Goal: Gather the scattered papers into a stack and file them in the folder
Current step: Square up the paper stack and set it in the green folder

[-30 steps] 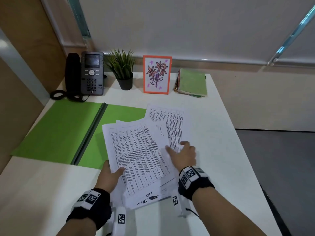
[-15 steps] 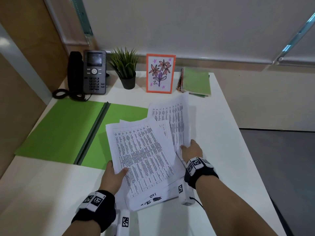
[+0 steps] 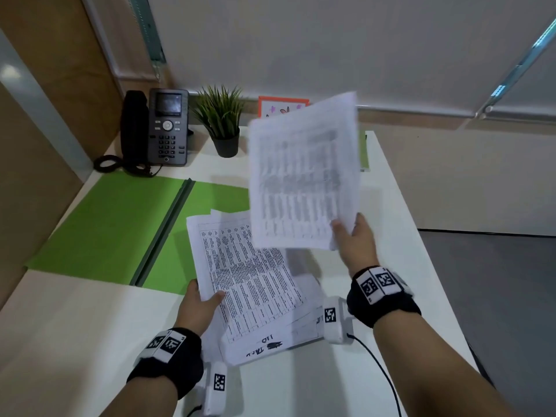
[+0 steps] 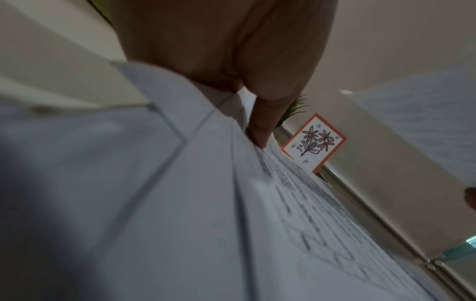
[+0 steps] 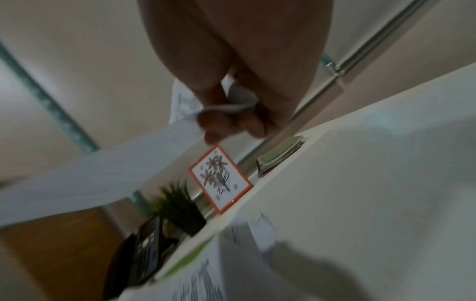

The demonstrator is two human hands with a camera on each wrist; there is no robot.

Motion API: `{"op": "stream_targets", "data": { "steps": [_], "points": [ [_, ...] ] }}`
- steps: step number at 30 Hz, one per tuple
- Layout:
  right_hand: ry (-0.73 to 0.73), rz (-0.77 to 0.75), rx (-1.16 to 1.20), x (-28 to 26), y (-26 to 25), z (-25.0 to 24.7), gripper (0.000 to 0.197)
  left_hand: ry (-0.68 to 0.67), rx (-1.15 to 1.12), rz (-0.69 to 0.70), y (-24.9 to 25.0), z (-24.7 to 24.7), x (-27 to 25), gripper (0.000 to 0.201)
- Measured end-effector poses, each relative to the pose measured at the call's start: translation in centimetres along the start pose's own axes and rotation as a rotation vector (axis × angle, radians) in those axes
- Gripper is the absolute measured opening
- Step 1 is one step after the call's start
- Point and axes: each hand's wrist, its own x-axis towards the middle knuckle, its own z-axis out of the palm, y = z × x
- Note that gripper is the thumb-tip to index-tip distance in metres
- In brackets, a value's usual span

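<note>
Held up off the white tabletop in the right hand: a few white printed sheets, blurred, pinched at the near right corner between thumb on top and fingers curled beneath; tilted up towards the camera, hiding most of the orange-framed flower drawing and of the green spiral notebook at the back of the table.

Gripped by the left hand at the near left edge: the loose pile of white printed papers, thumb pressed on the top sheet, the other fingers hidden under the paper; pile uneven, corners fanned out, lying partly on the table and partly over the near right corner of the open bright green folder.

Spread flat on the left half of the table: that folder, dark spine running diagonally, far edge just beside the coiled cord of the black desk telephone.

Stood at the back, between telephone and drawing: a small green artificial plant in a black pot.

Strapped on both wrists: black bands with white marker blocks.
</note>
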Motion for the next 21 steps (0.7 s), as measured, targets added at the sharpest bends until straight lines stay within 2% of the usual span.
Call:
{"op": "stream_targets", "data": {
  "steps": [3, 7, 9, 11, 13, 15, 18, 19, 21],
  "points": [
    [-0.250, 0.108, -0.110, -2.5, 0.9, 1.2, 0.058, 0.015, -0.071, -0.048, 0.3, 0.0, 0.0, 0.049],
    [-0.435, 0.162, -0.366, -5.4, 2.8, 2.5, 0.059, -0.019, -0.348, -0.226, 1.3, -0.1, -0.5, 0.075],
    [-0.490, 0.160, -0.433, -6.4, 3.8, 3.2, 0.057, -0.036, -0.320, -0.179, 1.3, -0.1, -0.4, 0.081],
    [-0.525, 0.153, -0.466, -7.1, 4.6, 3.7, 0.057, -0.023, -0.165, -0.086, 1.2, -0.2, -0.4, 0.077],
    [-0.535, 0.141, -0.479, -7.5, 5.1, 3.9, 0.060, -0.023, -0.082, -0.033, 1.3, -0.2, -0.6, 0.065],
    [-0.464, 0.108, -0.432, -7.4, 4.7, 3.6, 0.062, -0.017, -0.082, 0.026, 2.1, -0.4, -1.2, 0.061],
    [-0.258, 0.104, -0.236, -6.0, 3.0, 2.3, 0.078, -0.040, -0.147, 0.152, 4.7, -0.7, -2.9, 0.055],
    [-0.228, 0.099, -0.152, -5.4, 2.3, 1.6, 0.086, -0.059, -0.176, 0.165, 5.6, -1.0, -3.3, 0.054],
    [-0.256, 0.072, 0.017, -4.5, 0.8, 0.1, 0.095, -0.113, -0.230, 0.215, 7.2, -1.4, -3.9, 0.052]
  ]
}}
